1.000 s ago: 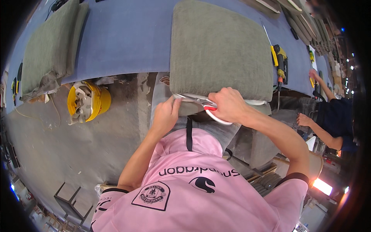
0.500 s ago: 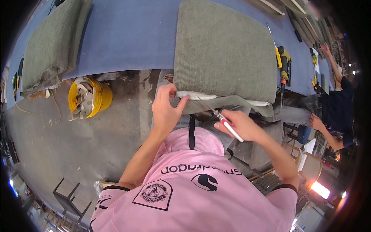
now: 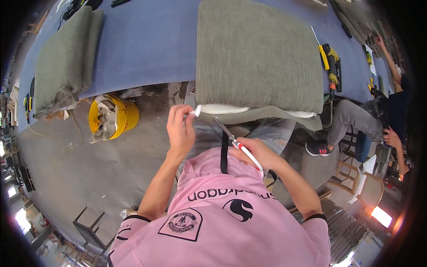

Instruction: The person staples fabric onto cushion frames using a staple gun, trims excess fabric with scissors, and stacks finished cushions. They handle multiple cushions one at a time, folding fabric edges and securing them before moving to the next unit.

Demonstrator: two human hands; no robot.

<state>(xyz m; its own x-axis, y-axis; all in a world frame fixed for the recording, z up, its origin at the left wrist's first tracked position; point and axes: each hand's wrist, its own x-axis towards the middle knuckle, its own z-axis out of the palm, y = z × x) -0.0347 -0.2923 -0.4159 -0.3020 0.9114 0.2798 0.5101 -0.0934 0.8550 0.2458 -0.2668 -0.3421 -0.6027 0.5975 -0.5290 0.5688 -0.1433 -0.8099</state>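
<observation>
A grey-green upholstered cushion (image 3: 260, 58) lies on the blue table with its near side open. White padding (image 3: 222, 109) shows along that gap, above a loose flap of fabric (image 3: 240, 118). At the cushion's near left corner, my left hand (image 3: 181, 127) pinches a tuft of white padding (image 3: 197, 111) between thumb and fingers. My right hand (image 3: 260, 153) is closed around the red and white handles of long-bladed scissors (image 3: 227, 132). Their blades point up and left, with the tip close to the fabric flap. Whether the blades are parted is hard to make out.
On the blue table (image 3: 142, 44) more cushions (image 3: 64, 58) stand at left. A yellow-handled tool (image 3: 323, 58) and a yellow power tool (image 3: 332, 66) lie right of the cushion. A yellow bucket (image 3: 129, 118) holds scraps. Another person (image 3: 391, 107) sits at right.
My left hand has moved slightly left, drawing a white tuft at the corner. My right hand and the scissors have moved left and down, away from the padding.
</observation>
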